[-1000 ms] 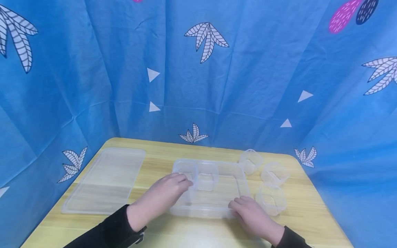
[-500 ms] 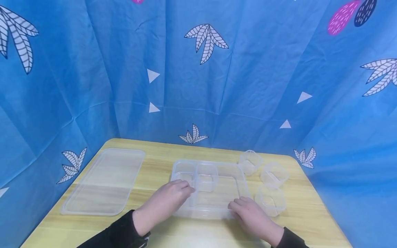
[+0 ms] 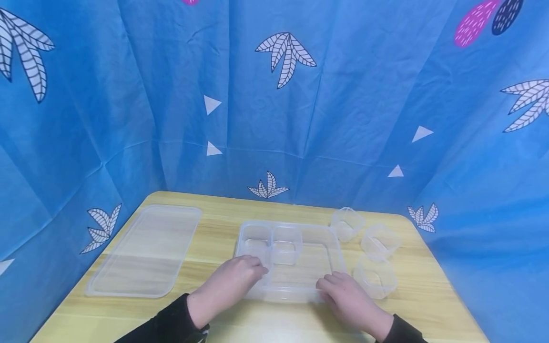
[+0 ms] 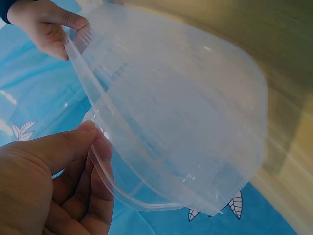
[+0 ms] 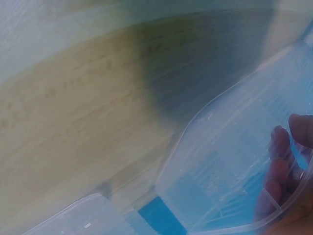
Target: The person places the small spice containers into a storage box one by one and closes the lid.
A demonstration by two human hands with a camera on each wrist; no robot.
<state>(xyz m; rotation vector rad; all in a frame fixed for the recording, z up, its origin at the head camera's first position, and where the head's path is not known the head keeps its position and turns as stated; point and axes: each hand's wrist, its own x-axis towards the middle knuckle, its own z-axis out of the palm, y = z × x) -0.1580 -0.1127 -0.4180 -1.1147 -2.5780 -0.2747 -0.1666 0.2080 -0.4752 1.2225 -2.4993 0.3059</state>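
Left hand (image 3: 237, 281): pinching a cup (image 3: 256, 245)
Right hand (image 3: 346, 296): gripping the box (image 3: 306, 274) wall
Lid (image 3: 147, 250): left of left hand
Three cups (image 3: 374, 276): beyond right hand

One big clear box (image 3: 296, 295), one flat clear lid (image 3: 146, 252), one table (image 3: 133, 324). Small clear cups (image 3: 286, 259): five easy to spot, two inside box plus three outside. Left hand (image 3: 233, 286) pinches rim of what looks like number six, mostly covered in head view, so can't swear to it. Add right hand (image 3: 351, 300), makes two hands, two dark sleeves (image 3: 171, 321). One blue curtain (image 3: 356, 95): six leaf prints (image 3: 286, 57), five white triangles (image 3: 211, 104), two pink drops (image 3: 473, 24), one navy drop (image 3: 507, 16).
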